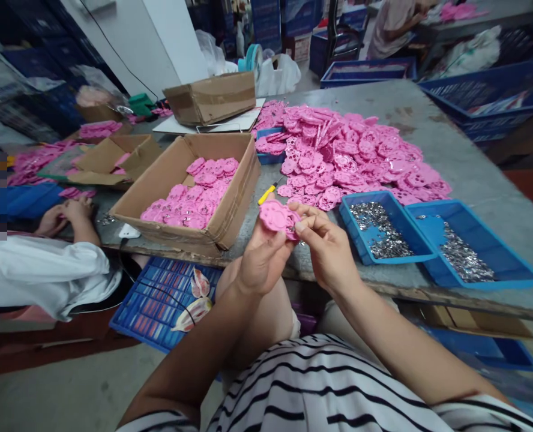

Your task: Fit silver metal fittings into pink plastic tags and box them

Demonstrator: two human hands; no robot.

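Observation:
Above the table's front edge, my left hand [266, 255] grips a pink scalloped plastic piece [273, 216] between thumb and fingers. The fingers of my right hand [323, 240] are pinched at the right end of the same piece; whether a small metal part is between them is too small to tell. Just behind the piece lies a screwdriver with a yellow handle [267, 193]. A large heap of similar pink pieces [338, 150] spreads beyond my hands. To the right, a blue tray [370, 259] and a second blue tray [509, 279] hold small shiny metal parts.
Left of my hands stands an open cardboard box [234, 210] with pink pieces inside. Another box [212, 99] rests behind it. A co-worker in a white sleeve [45, 270] sits at the left. A blue crate [144, 300] is below the table edge.

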